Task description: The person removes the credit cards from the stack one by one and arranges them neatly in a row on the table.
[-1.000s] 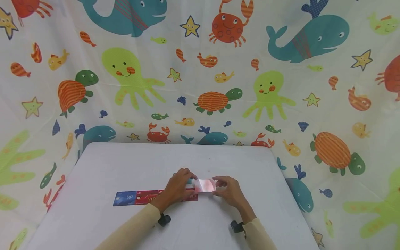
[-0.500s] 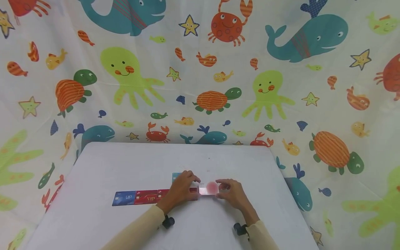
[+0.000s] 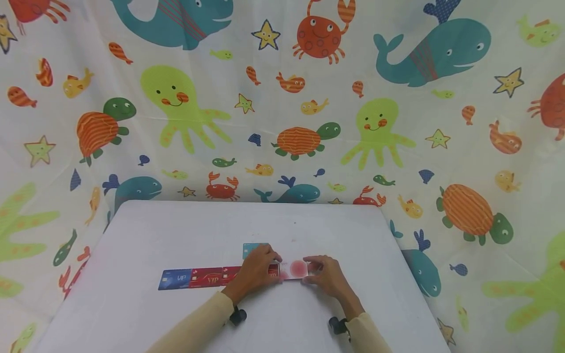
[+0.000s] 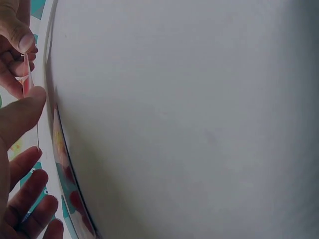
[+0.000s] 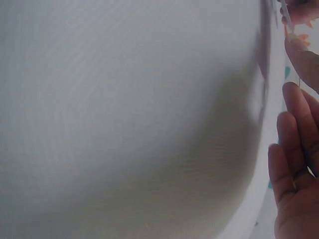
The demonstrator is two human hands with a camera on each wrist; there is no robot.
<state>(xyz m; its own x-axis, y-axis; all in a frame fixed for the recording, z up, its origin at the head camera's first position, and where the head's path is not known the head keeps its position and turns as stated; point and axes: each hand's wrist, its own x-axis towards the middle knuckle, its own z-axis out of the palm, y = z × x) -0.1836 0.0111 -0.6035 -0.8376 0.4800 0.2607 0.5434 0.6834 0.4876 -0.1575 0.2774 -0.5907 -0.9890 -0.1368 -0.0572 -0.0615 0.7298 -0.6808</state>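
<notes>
A whitish card with a pink round patch (image 3: 293,269) lies flat between my two hands, at the right end of a row of cards. My left hand (image 3: 253,272) pinches its left end with thumb and fingers, over the row. My right hand (image 3: 326,275) pinches its right end the same way. In the left wrist view the card (image 4: 26,74) shows edge-on between both thumbs. The row holds a blue VIP card (image 3: 175,279) at the left, then red VIP cards (image 3: 206,278), partly hidden under my left hand and forearm.
A teal card (image 3: 250,249) lies behind my left hand, partly covered by it. All this is on a white table (image 3: 176,230), with a curtain (image 3: 273,108) printed with sea animals hanging behind its far edge.
Both hands have moved slightly right and toward me with the whitish card, bringing it level with the row's right end. More of the teal card shows now. The row of cards has stayed put.
</notes>
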